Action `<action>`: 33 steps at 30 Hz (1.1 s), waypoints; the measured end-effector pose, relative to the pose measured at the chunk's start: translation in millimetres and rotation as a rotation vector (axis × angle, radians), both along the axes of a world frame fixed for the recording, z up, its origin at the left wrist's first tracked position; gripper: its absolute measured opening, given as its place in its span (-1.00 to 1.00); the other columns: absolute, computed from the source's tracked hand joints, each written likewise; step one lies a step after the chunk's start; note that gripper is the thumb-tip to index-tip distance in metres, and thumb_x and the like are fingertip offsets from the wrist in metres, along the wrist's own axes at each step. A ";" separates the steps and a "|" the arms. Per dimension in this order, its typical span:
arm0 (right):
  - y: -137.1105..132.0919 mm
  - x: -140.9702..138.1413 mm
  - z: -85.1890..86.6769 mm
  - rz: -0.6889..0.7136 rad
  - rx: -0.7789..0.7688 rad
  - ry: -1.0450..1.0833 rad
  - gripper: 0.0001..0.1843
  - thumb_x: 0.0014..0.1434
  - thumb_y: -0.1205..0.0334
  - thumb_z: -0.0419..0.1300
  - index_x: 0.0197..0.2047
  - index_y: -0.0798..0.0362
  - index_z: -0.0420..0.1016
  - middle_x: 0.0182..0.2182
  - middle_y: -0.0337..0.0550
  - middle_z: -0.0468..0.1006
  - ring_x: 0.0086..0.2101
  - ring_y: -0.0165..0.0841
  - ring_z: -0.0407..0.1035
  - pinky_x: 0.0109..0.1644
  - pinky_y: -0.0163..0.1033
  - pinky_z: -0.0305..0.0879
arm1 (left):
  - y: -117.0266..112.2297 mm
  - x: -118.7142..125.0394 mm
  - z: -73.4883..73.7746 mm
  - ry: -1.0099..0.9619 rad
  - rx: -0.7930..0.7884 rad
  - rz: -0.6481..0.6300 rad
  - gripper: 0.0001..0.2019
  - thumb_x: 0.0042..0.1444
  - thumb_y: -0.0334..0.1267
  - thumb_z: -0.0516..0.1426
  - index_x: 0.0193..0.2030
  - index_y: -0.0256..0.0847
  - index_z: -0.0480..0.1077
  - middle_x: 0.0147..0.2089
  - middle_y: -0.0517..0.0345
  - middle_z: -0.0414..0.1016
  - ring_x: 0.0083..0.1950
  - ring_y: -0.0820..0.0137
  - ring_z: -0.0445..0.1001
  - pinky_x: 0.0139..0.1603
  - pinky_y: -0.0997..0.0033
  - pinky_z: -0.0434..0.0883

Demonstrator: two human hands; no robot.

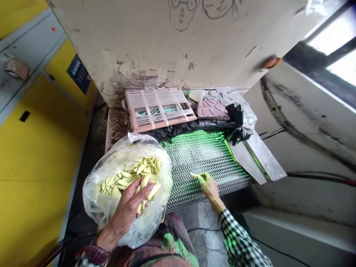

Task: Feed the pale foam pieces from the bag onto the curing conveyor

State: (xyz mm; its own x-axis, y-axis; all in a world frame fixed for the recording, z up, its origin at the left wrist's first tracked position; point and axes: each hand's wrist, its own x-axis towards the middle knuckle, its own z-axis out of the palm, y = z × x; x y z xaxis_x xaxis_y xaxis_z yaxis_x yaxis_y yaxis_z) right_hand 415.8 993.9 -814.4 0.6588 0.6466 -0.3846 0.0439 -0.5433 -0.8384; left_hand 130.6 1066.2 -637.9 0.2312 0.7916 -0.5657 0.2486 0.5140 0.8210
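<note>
A clear plastic bag (111, 170) full of pale yellow leaf-shaped pieces (130, 172) rests at my lap, left of centre. My left hand (130, 207) reaches into the bag's mouth, fingers curled round several of the pieces. My right hand (207, 183) is stretched out over the wire mesh conveyor belt (200, 155), which glows green from below. Its fingers pinch one pale piece (194, 175) just above the mesh. My right sleeve is checked.
A large cream machine housing (178, 40) rises behind the belt. On a ledge at its mouth lie a slatted pinkish tray (158, 107), black plastic sheeting (183, 128) and a bagged brown object (213, 108). Yellow cabinets (36, 148) stand on the left. A metal side plate (256, 155) flanks the belt.
</note>
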 end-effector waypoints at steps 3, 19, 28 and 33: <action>-2.5 -6.8 19.4 0.020 0.065 0.034 -0.51 0.14 -0.20 0.24 -0.05 0.00 0.50 -0.50 -0.28 0.42 -0.50 -0.34 0.27 -0.43 -0.29 0.04 | -11.5 26.2 0.3 -0.013 0.048 -0.165 -0.49 0.15 0.15 0.32 0.08 -0.15 0.46 -0.08 0.04 0.56 -0.18 0.26 0.51 -0.26 0.40 0.46; -1.8 71.8 -26.6 0.258 0.065 -0.047 -0.64 0.22 -0.12 0.22 -0.41 -0.01 0.51 -0.58 -0.23 0.45 -0.55 -0.35 0.20 -0.41 -0.26 -0.01 | -49.8 132.9 -73.5 0.152 0.131 -0.273 -0.56 0.26 0.18 0.18 -0.12 -0.22 0.40 -0.29 0.14 0.50 -0.39 0.42 0.34 -0.40 0.45 0.24; -30.8 39.2 14.4 0.487 0.421 0.592 -0.54 0.21 -0.25 0.28 -0.30 0.01 0.45 -0.53 -0.31 0.39 -0.55 -0.43 0.20 -0.46 -0.31 0.10 | -49.8 166.1 -79.0 0.287 0.225 -0.551 -0.72 0.22 -0.01 0.16 -0.32 -0.20 0.39 -0.39 0.16 0.48 -0.39 0.38 0.34 -0.34 0.40 0.22; -28.1 78.2 -35.5 0.249 0.114 0.330 -0.53 0.14 -0.29 0.18 -0.36 -0.02 0.40 -0.58 -0.29 0.37 -0.58 -0.37 0.18 -0.48 -0.28 0.06 | -52.4 162.8 -101.8 0.196 0.074 -0.408 -0.63 0.23 0.11 0.13 -0.21 -0.21 0.41 -0.40 0.17 0.52 -0.53 0.46 0.26 -0.49 0.46 0.17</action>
